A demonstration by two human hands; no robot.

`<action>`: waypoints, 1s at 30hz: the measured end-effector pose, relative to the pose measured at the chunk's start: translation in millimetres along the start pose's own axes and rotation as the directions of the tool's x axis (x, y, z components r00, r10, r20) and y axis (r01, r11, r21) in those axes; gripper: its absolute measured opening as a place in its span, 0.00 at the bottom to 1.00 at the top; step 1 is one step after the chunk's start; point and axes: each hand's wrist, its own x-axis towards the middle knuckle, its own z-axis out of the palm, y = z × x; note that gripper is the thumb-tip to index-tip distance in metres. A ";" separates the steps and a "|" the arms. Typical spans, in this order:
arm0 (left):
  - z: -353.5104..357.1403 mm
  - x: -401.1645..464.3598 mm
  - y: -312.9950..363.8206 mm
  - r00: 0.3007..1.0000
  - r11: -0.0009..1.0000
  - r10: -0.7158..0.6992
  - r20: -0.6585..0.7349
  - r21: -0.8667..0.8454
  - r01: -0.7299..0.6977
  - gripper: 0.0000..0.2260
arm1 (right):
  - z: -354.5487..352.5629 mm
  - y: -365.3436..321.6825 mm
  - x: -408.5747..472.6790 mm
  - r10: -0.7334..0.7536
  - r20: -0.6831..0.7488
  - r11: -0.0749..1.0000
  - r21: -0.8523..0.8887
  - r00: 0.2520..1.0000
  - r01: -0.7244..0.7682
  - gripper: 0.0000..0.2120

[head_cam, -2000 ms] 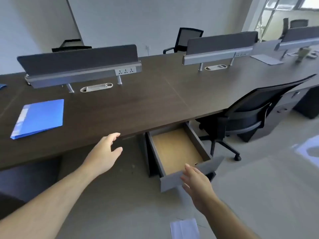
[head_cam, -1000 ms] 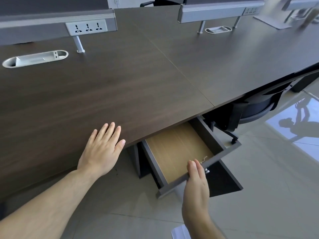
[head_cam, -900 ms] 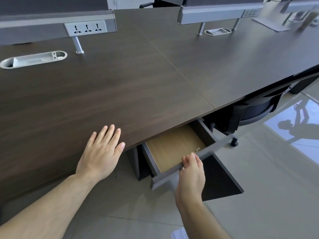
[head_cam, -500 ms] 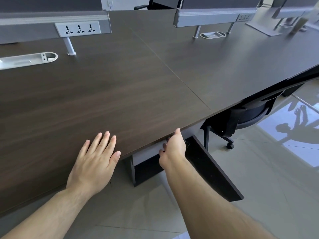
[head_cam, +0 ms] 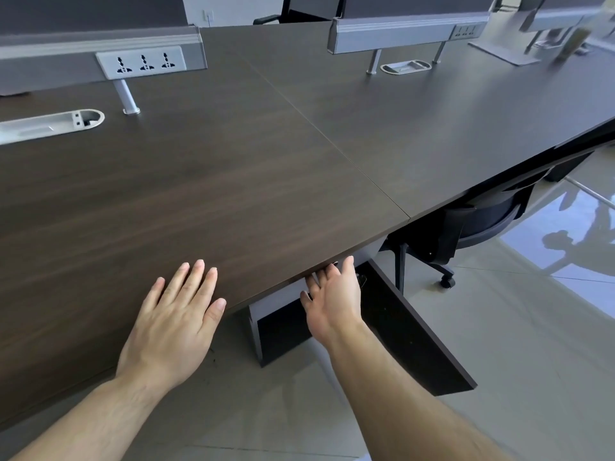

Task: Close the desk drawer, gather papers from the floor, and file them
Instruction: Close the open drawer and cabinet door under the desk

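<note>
The grey drawer front (head_cam: 279, 296) sits pushed in under the edge of the dark wooden desk (head_cam: 233, 181), with none of its inside showing. My right hand (head_cam: 332, 301) presses flat against that front, fingers spread and reaching under the desk edge. My left hand (head_cam: 173, 321) lies flat on the desktop near the front edge, fingers apart, holding nothing. A small white corner of paper (head_cam: 367, 458) on the floor shows at the bottom edge. The blue folder is out of view.
A dark panel (head_cam: 416, 334) of the desk pedestal juts out right of the drawer. A black office chair (head_cam: 466, 224) is tucked under the desk to the right. Grey dividers with a socket strip (head_cam: 143, 63) and a cable tray (head_cam: 50, 123) stand at the back.
My right hand has pushed the drawer from wide open to fully in under the desk. My left hand settled flat on the desktop. The view moved closer to the desk.
</note>
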 end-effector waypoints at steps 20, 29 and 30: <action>-0.8 0.8 -0.4 1.000 0.999 -0.016 -0.003 0.027 0.016 0.28 | -141.9 -72.3 80.7 -0.401 -0.141 -0.300 -0.914 0.905 -0.275 0.30; -0.1 1.4 0.9 1.000 0.999 -0.015 -0.004 0.041 0.015 0.29 | -172.7 -61.4 81.1 -0.425 -0.146 -0.378 -0.868 0.893 -0.322 0.20; 0.0 1.5 1.0 1.000 0.999 -0.014 -0.004 0.040 0.014 0.29 | -170.2 -57.3 78.1 -0.424 -0.137 -0.392 -0.863 0.895 -0.317 0.20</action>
